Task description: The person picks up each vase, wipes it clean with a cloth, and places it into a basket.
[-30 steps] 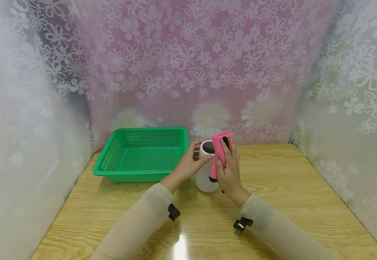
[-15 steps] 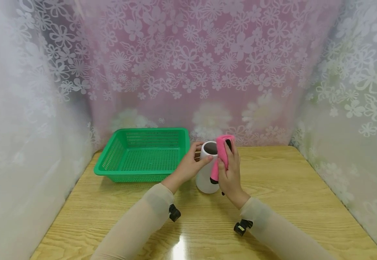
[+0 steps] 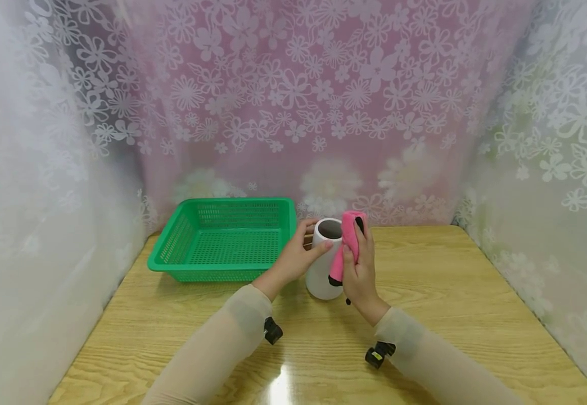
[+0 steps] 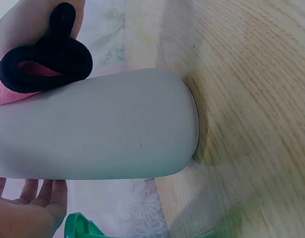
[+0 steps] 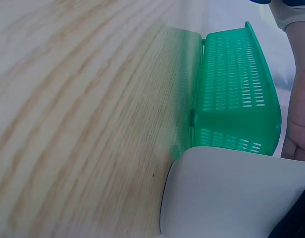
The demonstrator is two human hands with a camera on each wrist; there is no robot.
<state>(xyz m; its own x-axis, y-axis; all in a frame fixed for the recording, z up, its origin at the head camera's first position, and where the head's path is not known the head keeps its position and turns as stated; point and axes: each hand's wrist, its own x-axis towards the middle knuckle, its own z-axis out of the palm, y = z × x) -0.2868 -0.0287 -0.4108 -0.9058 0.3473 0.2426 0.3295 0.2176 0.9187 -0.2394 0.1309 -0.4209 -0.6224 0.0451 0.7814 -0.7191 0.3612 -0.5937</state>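
A tall white vase (image 3: 322, 275) with a dark opening stands upright on the table. My left hand (image 3: 297, 253) grips its upper part, thumb across the front and fingers round the far left side. In my right hand (image 3: 361, 278) is a folded pink cloth (image 3: 349, 247) with black edging, held along the vase's right side just below the rim. The left wrist view shows the cloth's looped black edge (image 4: 76, 62) lying along the vase wall (image 4: 113, 129). Only a dark corner of the cloth (image 5: 296, 218) shows in the right wrist view.
A green plastic basket (image 3: 222, 268) with slotted walls sits left of the vase, close to my left hand. The wooden table (image 3: 440, 281) reaches back to a pink flowered curtain (image 3: 293, 101). Pale curtains (image 3: 541, 214) hang at both sides.
My right hand and the cloth have shifted slightly right, off the rim's edge, so more of the vase opening shows. My left hand keeps its grip and the vase stays in place.
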